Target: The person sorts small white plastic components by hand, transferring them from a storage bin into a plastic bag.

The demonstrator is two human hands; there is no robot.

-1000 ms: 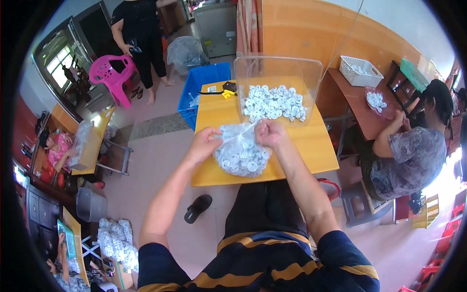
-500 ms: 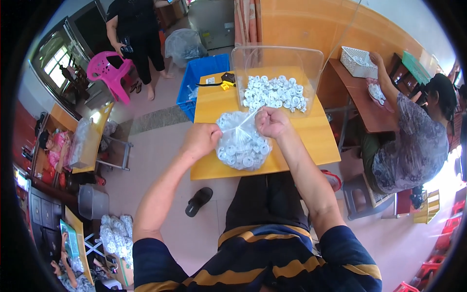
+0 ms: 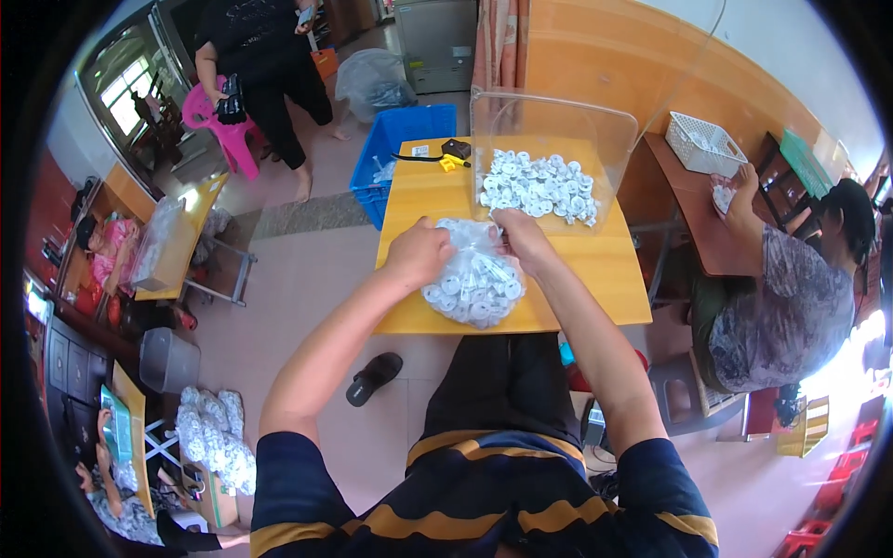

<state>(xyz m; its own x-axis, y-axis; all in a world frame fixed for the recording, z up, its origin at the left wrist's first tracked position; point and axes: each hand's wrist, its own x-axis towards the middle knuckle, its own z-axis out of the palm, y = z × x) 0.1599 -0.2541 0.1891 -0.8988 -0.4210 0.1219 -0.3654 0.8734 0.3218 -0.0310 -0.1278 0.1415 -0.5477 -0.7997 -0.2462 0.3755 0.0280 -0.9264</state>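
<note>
A clear plastic bag [image 3: 473,286], filled with small white round plastic parts, rests near the front edge of the yellow wooden table [image 3: 595,307]. My left hand [image 3: 420,253] is closed on the upper left of the bag. On its upper right side, my right hand [image 3: 523,240] grips the plastic, fingers curled and partly hidden. Between them the bag's top is bunched up. Just beyond lies a heap of the same white parts [image 3: 539,184] inside a clear, open-fronted plastic bin [image 3: 619,177].
A blue crate [image 3: 372,153] stands left of the table; a black-and-yellow tool [image 3: 453,160] lies at the table's far left. One person [image 3: 265,74] stands beyond, near a pink chair [image 3: 223,130]. Another person [image 3: 791,298] sits working at a brown table on the right. A black slipper [image 3: 375,378] lies on the floor.
My hands have come down around the bag's upper sides; earlier they pulled the twisted neck taut outward. The standing person has stepped closer, and the view has shifted slightly.
</note>
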